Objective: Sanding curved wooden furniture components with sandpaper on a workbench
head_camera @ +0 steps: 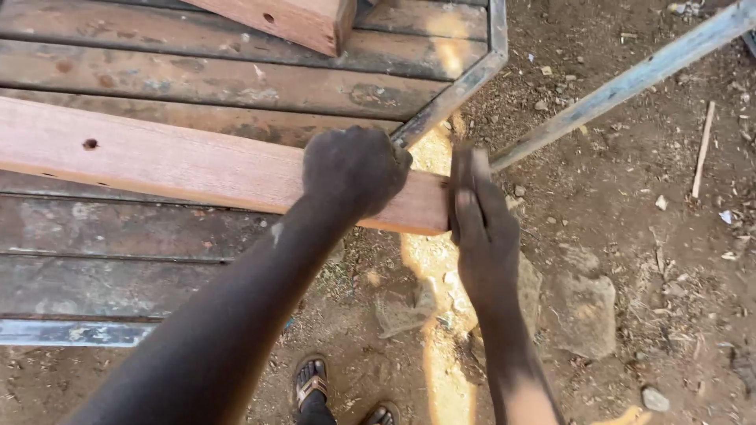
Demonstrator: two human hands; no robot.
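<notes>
Bare, stony ground (pixel 630 236) lies under us, littered with chips and a few flat rocks, and beside it stands a workbench (pixel 197 86) of weathered grey slats framed in metal, which we take as our landmark. Across the bench top rests a reddish plank (pixel 173 161), its long axis running from the far left of the bench out past the bench's right corner, so that its right end overhangs the dirt. A small round hole shows on its top face toward the left. Our left hand (pixel 354 169) sits on top of the plank just short of that overhanging end, fingers curled down over the far edge and pressed against the wood, pinning it to the bench. Our right hand (pixel 482 224) is off the bench altogether, just beyond the plank's cut end, with the fingers laid flat and together against the end face; something dark and thin seems to lie under them, but we cannot tell what it is. So the plank stretches away leftward from both hands, and the right hand is the one meeting its end. A second reddish block (pixel 291 20) lies at the back of the bench, a grey metal bar (pixel 630 79) slants off from the bench's right corner, and our sandalled feet (pixel 311 382) show below.
</notes>
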